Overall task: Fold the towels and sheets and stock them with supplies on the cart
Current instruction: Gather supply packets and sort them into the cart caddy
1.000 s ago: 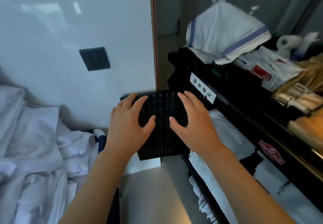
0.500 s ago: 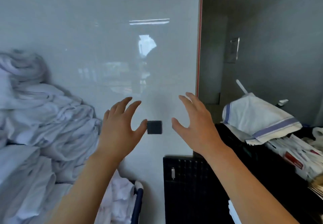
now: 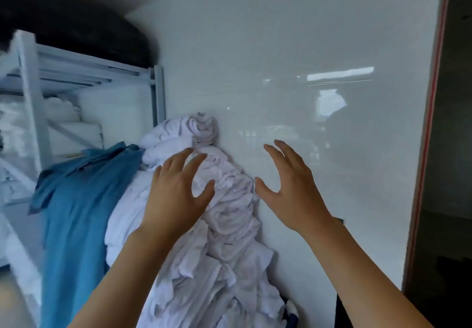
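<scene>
A tall heap of crumpled white towels and sheets (image 3: 229, 225) leans against a glossy white wall, filling the middle of the head view. My left hand (image 3: 176, 192) hovers in front of the heap's upper part, fingers spread, holding nothing. My right hand (image 3: 288, 189) is raised just right of the heap, in front of the wall, fingers apart and empty. Both forearms reach up from the bottom of the frame. The cart is out of view.
A blue cloth (image 3: 76, 212) drapes over the left side of the heap. A white metal shelf rack (image 3: 35, 113) with stacked white linen stands at the left. The white wall (image 3: 332, 97) ends at a red-edged strip (image 3: 429, 133), with a dark opening beyond.
My hands left the black tray on the cart and rose empty. The view swung left from the cart to the linen heap and shelf rack.
</scene>
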Motion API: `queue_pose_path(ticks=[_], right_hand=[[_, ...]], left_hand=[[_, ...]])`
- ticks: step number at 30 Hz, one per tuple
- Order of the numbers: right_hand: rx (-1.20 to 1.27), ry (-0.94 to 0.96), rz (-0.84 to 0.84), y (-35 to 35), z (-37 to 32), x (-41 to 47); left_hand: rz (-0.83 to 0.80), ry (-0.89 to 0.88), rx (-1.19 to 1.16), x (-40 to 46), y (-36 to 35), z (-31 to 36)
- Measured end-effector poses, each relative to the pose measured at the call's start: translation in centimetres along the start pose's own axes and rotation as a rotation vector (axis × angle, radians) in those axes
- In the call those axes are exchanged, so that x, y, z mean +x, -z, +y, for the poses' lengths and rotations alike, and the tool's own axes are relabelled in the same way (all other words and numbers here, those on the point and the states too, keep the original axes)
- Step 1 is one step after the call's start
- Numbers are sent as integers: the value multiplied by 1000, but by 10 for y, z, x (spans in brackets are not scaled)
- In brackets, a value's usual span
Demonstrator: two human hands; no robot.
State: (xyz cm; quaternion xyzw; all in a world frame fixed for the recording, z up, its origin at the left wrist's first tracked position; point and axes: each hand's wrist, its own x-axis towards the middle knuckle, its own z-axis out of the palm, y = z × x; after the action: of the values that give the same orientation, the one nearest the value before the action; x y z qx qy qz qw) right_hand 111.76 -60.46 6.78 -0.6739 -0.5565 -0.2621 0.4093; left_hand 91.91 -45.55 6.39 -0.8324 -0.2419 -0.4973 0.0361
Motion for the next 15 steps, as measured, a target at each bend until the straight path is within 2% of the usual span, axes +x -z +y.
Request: queue_pose_path(ticks=[9,15], right_hand=[[207,173,-48,-82,-116,38],[321,264,-78,-135,-196,57]], left_hand=[[69,170,287,-34,116,-91],[75,212,460,-59,192,-154]])
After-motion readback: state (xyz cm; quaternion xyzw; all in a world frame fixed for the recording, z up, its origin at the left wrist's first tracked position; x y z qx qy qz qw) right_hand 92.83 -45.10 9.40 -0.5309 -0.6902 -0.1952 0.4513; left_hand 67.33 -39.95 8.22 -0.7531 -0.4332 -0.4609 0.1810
